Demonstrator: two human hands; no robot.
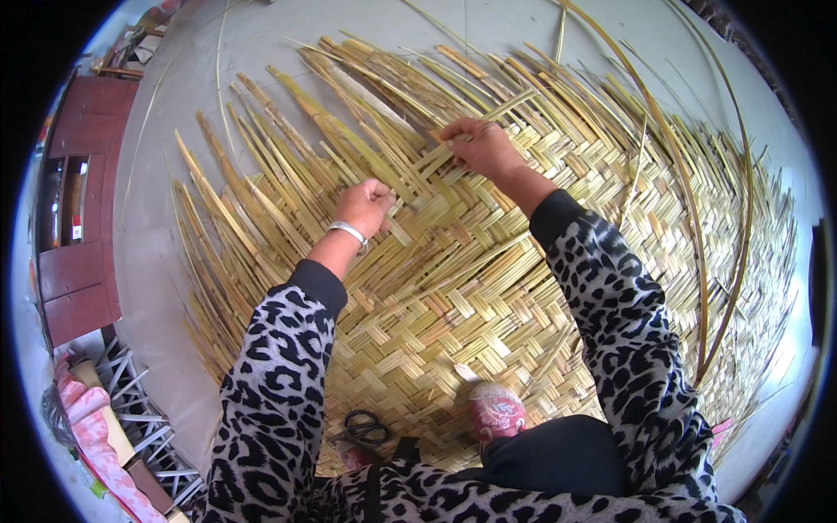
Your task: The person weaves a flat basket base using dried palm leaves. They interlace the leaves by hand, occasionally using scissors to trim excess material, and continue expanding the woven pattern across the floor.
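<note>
A large mat (488,314) of flat, split cane-like strips, woven in a herringbone pattern, spreads across the floor beneath me. Along its far and left side, loose unwoven strip ends (261,157) fan outward. My left hand (362,209), with a pale bracelet at the wrist, is closed with its fingertips pinched at a strip near the weave's far edge. Further right and a little farther off, my right hand (488,150) pinches a strip (431,160) between thumb and fingers. What lies inside each pinch is partly hidden by the fingers.
Black-handled scissors (366,427) lie on the mat near my foot in a red patterned shoe (497,411). Long thin strips (697,227) arc over the mat's right side. A dark red cabinet (83,209) and a white rack (148,427) stand at the left.
</note>
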